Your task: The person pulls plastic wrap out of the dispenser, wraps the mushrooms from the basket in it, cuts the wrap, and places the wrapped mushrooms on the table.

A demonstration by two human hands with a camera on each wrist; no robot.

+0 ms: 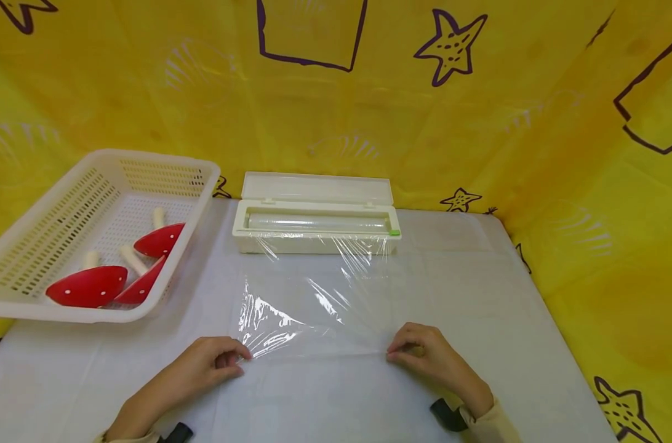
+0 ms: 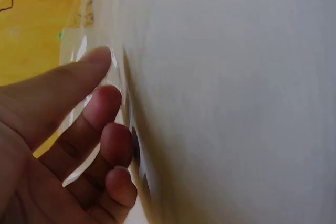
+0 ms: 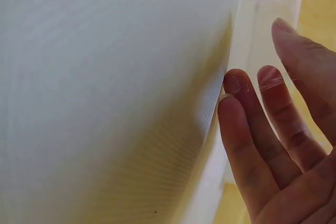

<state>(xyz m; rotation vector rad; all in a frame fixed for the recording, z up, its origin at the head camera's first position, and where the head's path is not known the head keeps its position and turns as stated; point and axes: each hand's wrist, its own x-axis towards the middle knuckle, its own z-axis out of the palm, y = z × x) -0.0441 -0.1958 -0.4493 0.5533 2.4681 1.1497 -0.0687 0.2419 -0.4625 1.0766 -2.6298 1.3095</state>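
Two bare hands hold a clear film (image 1: 325,304) over the white-covered worktop (image 1: 469,295); we see the left hand (image 1: 208,362) pinching its near left corner and the right hand (image 1: 427,351) gripping its near right corner. Only the sheet lies between them and the dispenser box (image 1: 316,208) by the worktop's far edge, where a yellow cloth (image 1: 380,117) hangs behind and along the right edge. Inside the box we find a roll (image 1: 316,222); its lid (image 1: 316,189) stands raised behind, and a green piece (image 1: 394,232) sits at its right end. At the worktop's far left corner, a white basket (image 1: 64,314) carries three red, white-dotted pieces (image 1: 89,287) with pale stems. From our grips, the film stretches away to the box's front.
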